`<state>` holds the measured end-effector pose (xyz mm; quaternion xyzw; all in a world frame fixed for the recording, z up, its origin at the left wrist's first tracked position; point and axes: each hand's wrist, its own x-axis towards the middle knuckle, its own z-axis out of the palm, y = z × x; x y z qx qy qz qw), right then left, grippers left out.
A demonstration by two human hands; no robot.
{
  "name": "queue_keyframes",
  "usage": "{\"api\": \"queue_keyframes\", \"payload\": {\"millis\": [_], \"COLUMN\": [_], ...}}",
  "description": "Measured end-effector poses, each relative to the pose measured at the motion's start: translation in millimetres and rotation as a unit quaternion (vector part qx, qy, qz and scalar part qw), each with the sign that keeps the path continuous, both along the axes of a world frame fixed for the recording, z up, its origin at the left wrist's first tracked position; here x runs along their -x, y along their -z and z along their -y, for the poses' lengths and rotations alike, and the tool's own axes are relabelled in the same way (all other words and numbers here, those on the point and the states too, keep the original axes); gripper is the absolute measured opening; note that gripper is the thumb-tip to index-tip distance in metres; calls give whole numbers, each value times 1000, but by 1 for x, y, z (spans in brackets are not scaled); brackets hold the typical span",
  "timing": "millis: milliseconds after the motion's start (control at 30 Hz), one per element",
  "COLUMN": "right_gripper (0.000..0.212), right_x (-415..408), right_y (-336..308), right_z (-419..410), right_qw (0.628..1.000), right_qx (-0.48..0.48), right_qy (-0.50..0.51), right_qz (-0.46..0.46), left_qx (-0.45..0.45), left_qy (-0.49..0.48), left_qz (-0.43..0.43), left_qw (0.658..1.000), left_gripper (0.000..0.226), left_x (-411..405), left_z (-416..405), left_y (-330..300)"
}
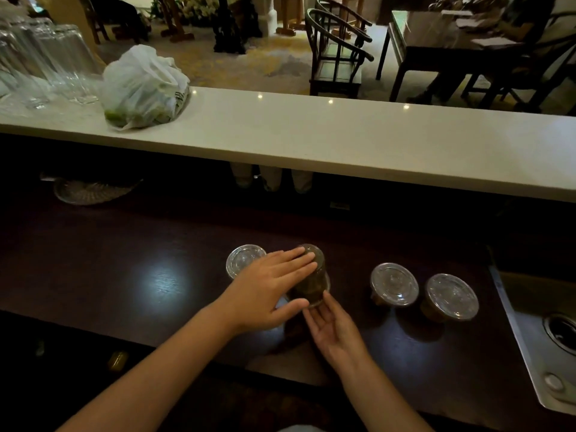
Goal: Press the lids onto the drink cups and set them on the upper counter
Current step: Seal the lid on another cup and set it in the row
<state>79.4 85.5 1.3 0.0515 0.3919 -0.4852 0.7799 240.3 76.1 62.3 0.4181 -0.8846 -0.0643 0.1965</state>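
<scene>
Head view, only view: four drink cups on dark lower counter [162, 285], all below and short of pale upper counter [311, 135], which runs across frame further out and higher. Middle cup [311, 283] sits between both hands, dark liquid inside, long axis upright though wide lens tilts it toward camera. Left hand [268, 291] laid flat across cup top, fingers spread and extended, palm down, apparently pressing on lid; lid itself mostly hidden under fingers, so seating cannot be confirmed. Right hand [335, 330] open, palm up and turned toward cup, fingertips touching or just beside cup's near lower wall, bracing not gripping; no pinch visible. Leftmost cup [244, 260] just beyond left hand, clear lid on, partly covered by knuckles. Two more lidded cups to right, one [394, 288] near right hand, other [452, 296] further right beside sink edge [530, 344]; whether those lids are snapped down cannot be told. Key relation: worked cup directly ahead of both hands, left hand above, right hand at side and nearer base, upper counter straight forward and up from there. Likely step: lid press in hand, lift onto upper counter not yet begun; none of four up there. Plastic bag [143, 88] and glasses [43, 63] occupy left end of upper counter, stretch ahead bare.
</scene>
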Motion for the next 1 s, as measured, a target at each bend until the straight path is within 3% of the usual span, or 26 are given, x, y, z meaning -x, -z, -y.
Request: {"api": "queue_keyframes", "payload": {"millis": [133, 500, 633, 733, 800, 833, 933, 1000], "right_gripper": [13, 13, 13, 9, 9, 9, 9, 10], "right_x": [-9, -30, -24, -14, -3, 3, 19, 25], "right_y": [7, 14, 13, 5, 1, 0, -1, -4], "right_z": [-11, -18, -15, -4, 9, 15, 32, 41], "right_qw": [999, 997, 991, 960, 900, 854, 721, 651], "right_qx": [-40, -28, 12, 47, 96, 130, 214, 250], "right_qy": [9, 74, 104, 125, 121, 108, 67, 49], "right_qz": [29, 17, -83, -244, -407, -492, -656, -715], "left_qx": [4, 32, -37, -142, -241, -328, -594, -645], "left_qy": [38, 80, 46, -52, -149, -198, -233, -210], "left_qz": [57, 53, -42, -179, -293, -357, -526, -595], "left_qw": [998, 995, 997, 972, 913, 852, 562, 431], "left_gripper": [63, 59, 57, 50, 40, 39, 52, 51], "left_x": [-6, -18, -20, -12, 0, 6, 23, 30], "left_z": [1, 4, -3, -13, -15, -15, -7, 1], "left_y": [5, 5, 16, 36, 44, 43, 43, 39]}}
